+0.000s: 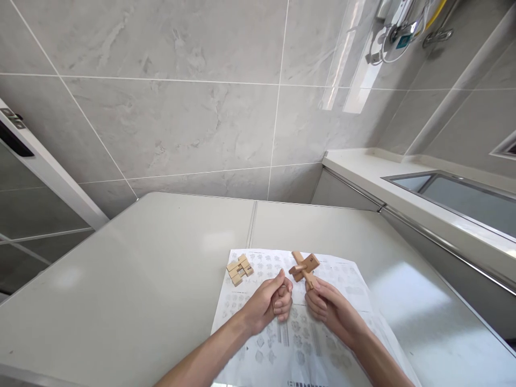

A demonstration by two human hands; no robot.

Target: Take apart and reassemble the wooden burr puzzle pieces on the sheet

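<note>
Pinched in my right hand (pixel 328 306) is a wooden burr puzzle (pixel 309 263) of crossed notched sticks, raised over the paper. One piece bears a "2", and its lower end sits between my thumb and fingers. My left hand (pixel 272 301) is closed just to the left, thumb up and fingers curled in. Whatever it may hold is hidden. Left of that hand, several light wooden pieces (pixel 238 269) form a flat cluster with a small gap in the middle; one is marked "3".
A printed sheet (pixel 258 322) with rows of small diagrams lies under both hands on the white table (pixel 161 290). The tiled wall (pixel 181 123) rises behind. A counter with a sink (pixel 455 193) stands to the right, a door frame (pixel 60 177) to the left.
</note>
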